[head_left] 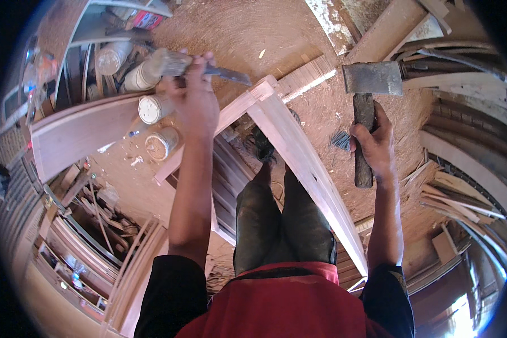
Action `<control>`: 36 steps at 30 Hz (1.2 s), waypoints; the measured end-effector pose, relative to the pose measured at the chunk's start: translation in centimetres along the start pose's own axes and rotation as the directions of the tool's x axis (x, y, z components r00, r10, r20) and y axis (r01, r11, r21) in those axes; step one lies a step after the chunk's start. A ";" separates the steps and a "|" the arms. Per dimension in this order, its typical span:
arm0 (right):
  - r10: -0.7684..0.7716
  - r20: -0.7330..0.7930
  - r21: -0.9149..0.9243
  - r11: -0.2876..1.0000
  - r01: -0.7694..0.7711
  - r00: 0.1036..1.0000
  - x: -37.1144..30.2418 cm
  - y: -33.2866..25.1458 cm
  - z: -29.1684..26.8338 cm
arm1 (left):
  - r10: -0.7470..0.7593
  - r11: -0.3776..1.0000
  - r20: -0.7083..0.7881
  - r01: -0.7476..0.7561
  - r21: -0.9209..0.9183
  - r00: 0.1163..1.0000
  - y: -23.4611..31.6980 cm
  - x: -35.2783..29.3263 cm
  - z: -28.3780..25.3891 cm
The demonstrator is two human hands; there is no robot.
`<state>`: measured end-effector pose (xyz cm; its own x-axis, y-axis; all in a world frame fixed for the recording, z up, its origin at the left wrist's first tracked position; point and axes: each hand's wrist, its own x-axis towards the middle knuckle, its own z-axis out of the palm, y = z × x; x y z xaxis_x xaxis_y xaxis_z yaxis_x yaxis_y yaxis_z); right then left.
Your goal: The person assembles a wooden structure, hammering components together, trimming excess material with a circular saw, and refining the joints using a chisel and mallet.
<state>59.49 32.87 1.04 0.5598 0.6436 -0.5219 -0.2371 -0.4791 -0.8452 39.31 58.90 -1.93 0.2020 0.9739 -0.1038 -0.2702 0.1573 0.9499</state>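
Observation:
My right hand (376,141) is closed around the dark wooden handle of a hammer (372,79); its broad, blocky grey head points away from me. At the left, my left hand (196,96), smeared by motion, grips a chisel (226,74). The thick pale handle sticks out on the left of the fingers and the flat blade points right. That blade hangs close to the corner of a pale wooden frame (296,141), where two pieces meet. One long piece of the frame runs from that corner toward me, past my right leg.
A small heap of nails (341,141) lies on the brown floor beside the hammer. White tubs (150,110) stand left of my left arm, near a wide board (87,132). Curved timbers (467,158) are stacked at the right; wood scraps (104,217) fill the lower left.

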 end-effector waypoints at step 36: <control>-0.716 0.558 -0.438 0.175 0.882 0.419 -9.1 -19.7 15.6 | 0.256 0.746 0.326 -0.400 0.533 0.910 -2.8 -5.1 -5.5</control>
<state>46.69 45.70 20.64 -0.0387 0.9461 0.3217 0.8000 0.2222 -0.5574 33.88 54.41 -5.66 0.4213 0.8734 0.2445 0.2192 -0.3596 0.9070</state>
